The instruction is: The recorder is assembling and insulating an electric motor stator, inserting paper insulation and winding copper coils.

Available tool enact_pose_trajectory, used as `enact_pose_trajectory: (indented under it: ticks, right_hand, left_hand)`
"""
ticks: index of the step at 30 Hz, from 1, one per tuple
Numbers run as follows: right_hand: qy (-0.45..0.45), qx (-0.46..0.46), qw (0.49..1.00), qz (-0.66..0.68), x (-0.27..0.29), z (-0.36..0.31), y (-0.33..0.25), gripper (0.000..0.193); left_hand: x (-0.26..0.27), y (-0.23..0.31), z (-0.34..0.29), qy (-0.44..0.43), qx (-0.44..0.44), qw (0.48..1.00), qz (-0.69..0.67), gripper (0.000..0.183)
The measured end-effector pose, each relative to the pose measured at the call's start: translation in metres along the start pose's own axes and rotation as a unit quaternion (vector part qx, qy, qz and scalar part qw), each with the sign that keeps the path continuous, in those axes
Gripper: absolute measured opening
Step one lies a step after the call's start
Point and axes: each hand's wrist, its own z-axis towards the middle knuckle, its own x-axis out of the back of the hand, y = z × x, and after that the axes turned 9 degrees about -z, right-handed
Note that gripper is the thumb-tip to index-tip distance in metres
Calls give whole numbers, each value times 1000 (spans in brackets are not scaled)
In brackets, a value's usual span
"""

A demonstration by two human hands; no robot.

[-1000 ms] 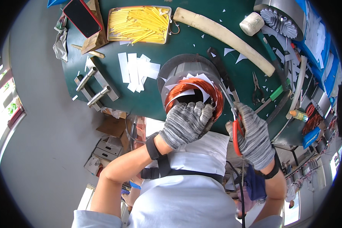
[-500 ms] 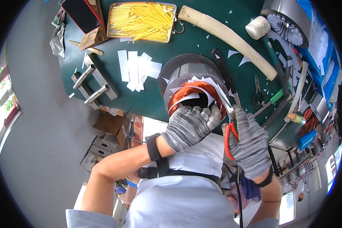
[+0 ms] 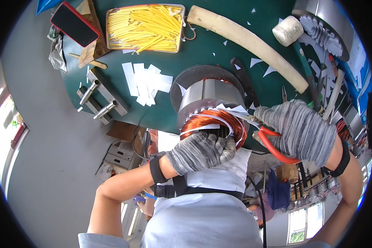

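Note:
A metal motor stator (image 3: 208, 93) lies on its side on the green bench, a dark round flange behind it. Its near end carries a copper wire winding (image 3: 202, 120), with white insulating paper (image 3: 217, 117) around the inside and pointed paper tips along the outer edge. My left hand (image 3: 202, 153), in a grey knitted glove, is curled over the winding's near rim, fingertips at the bore; they hide that part. My right hand (image 3: 301, 130), gloved alike, grips red-handled scissors (image 3: 277, 146). Their blades lie across the winding's upper right edge by the paper tips.
Beyond lie a tray of yellow sticks (image 3: 144, 29), white paper strips (image 3: 146, 82), a phone (image 3: 75, 24) and a metal fixture (image 3: 107, 93). A long curved pale bar (image 3: 252, 43), a white mallet head (image 3: 287, 31) and another stator (image 3: 322, 25) are at the right.
My right hand and the scissors have swung outward to the right, the blades now lying flatter across the winding's edge. My left hand stays at the near rim. The view has shifted slightly.

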Motion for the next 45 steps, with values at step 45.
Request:
enact_pose_trajectory:
  ticks: [45]
  right_hand:
    - [388,-44,854,345,-141,-28,-31,39]
  left_hand:
    - [26,-13,5,-90,-182,978,-36,36]
